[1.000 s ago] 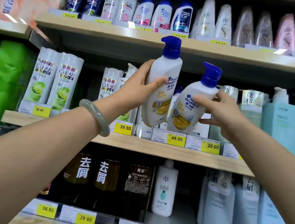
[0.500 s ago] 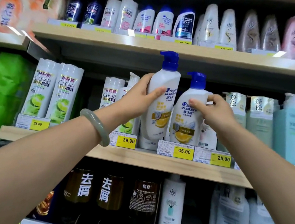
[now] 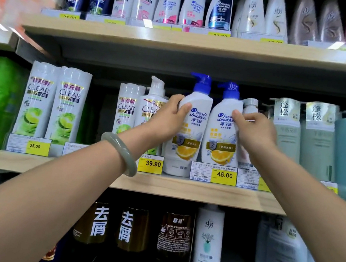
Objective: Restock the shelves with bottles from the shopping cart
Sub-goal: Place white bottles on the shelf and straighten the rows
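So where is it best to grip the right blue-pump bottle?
Probably the upper body of the right bottle, just under the pump, coming from its right side as the right hand does. It narrows there, stands upright, and the left bottle blocks the other side.

The 45.00 price tag [image 3: 213, 173] hid the right bottle's [image 3: 221, 137] base; the top shelf's [image 3: 183, 42] price tags were blurred and unreadable.

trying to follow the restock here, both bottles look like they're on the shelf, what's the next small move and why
Probably let go with both hands. The left bottle and right bottle stand upright side by side on the middle shelf, labels forward. The left hand and right hand only grip their sides, so nothing seems left to adjust.
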Action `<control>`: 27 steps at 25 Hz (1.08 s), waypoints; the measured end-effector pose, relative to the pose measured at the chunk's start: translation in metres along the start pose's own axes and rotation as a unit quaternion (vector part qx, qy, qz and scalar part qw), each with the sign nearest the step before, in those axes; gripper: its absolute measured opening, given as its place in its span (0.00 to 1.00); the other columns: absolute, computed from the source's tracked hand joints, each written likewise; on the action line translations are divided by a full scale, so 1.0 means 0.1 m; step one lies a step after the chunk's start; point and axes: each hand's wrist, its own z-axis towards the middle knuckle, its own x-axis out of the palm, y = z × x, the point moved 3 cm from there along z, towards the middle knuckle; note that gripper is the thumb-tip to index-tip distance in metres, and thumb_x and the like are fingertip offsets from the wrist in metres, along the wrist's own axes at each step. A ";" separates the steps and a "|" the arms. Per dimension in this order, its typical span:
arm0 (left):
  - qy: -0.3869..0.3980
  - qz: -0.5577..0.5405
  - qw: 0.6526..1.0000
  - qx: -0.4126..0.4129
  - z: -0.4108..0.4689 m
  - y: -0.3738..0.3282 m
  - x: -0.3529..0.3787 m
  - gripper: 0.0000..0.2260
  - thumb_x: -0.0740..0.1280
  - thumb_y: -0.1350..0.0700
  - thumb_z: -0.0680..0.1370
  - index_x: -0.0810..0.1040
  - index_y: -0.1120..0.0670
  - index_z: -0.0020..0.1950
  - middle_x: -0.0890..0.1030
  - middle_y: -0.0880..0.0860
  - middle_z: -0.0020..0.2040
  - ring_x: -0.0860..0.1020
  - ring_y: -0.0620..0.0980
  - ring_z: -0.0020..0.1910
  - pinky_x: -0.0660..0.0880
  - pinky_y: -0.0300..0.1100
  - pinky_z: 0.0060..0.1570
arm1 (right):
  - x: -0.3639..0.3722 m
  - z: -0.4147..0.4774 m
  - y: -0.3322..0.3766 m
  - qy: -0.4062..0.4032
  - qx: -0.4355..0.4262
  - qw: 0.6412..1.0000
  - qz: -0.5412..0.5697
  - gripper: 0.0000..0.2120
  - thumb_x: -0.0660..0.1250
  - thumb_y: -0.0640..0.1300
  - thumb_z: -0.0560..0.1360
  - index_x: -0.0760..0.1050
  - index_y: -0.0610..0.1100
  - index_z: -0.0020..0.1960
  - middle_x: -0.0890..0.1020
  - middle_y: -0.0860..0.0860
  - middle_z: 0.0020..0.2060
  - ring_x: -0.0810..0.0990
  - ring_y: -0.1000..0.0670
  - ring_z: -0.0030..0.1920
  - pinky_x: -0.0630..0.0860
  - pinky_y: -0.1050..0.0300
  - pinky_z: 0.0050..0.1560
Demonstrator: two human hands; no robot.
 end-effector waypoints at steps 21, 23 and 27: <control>-0.022 0.302 0.946 0.117 -0.37 0.23 0.01 0.40 0.68 0.49 0.76 0.45 0.54 0.78 0.51 0.51 0.78 0.52 0.48 0.76 0.54 0.41 0.72 | 0.09 -0.23 -0.30 0.121 -0.013 0.987 -0.107 0.22 0.72 0.62 0.68 0.69 0.49 0.51 0.79 0.50 0.50 0.83 0.44 0.46 0.78 0.46 0.54; -0.014 0.373 0.922 0.106 -0.36 0.25 -0.02 0.39 0.65 0.45 0.77 0.44 0.55 0.78 0.49 0.52 0.79 0.50 0.50 0.77 0.52 0.44 0.73 | 0.11 -0.23 -0.31 0.125 -0.024 0.985 -0.119 0.22 0.71 0.63 0.68 0.71 0.48 0.52 0.81 0.49 0.51 0.82 0.44 0.46 0.78 0.47 0.54; -0.021 0.478 0.871 0.109 -0.38 0.28 -0.05 0.37 0.57 0.38 0.78 0.41 0.53 0.78 0.45 0.50 0.79 0.43 0.50 0.77 0.46 0.48 0.74 | 0.10 -0.27 -0.30 0.132 -0.030 0.981 -0.140 0.25 0.68 0.63 0.70 0.71 0.47 0.57 0.81 0.48 0.53 0.82 0.44 0.50 0.77 0.47 0.55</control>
